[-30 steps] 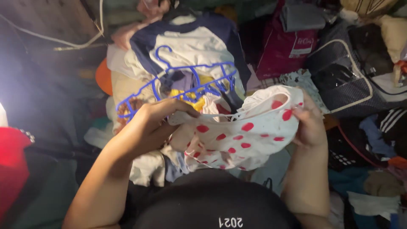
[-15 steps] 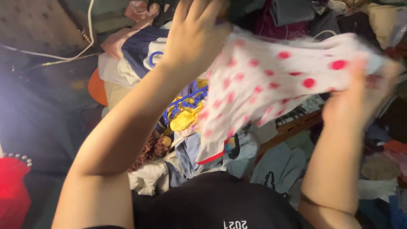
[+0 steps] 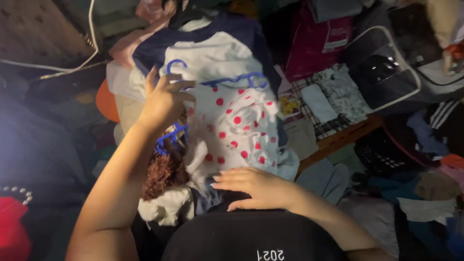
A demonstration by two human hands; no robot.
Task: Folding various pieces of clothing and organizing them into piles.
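Observation:
A white garment with red dots [image 3: 234,128] lies spread flat on a pile of clothes in front of me. My left hand [image 3: 164,101] rests at its upper left edge with fingers spread, touching the cloth beside a blue plastic hanger [image 3: 232,79]. My right hand [image 3: 253,186] lies flat, palm down, on the garment's near edge with fingers apart. Neither hand holds anything. Under the hanger is a white and navy shirt [image 3: 212,48].
Clothes are heaped all around. A maroon bag [image 3: 316,46] and a dark zip bag with white trim [image 3: 386,67] stand at the back right. A brown fuzzy item [image 3: 162,174] sits left of the garment. A white cable [image 3: 72,63] runs at the far left.
The dotted garment was held up and shaken out in both hands; it now lies flat on the pile. Both hands have let go and rest on it.

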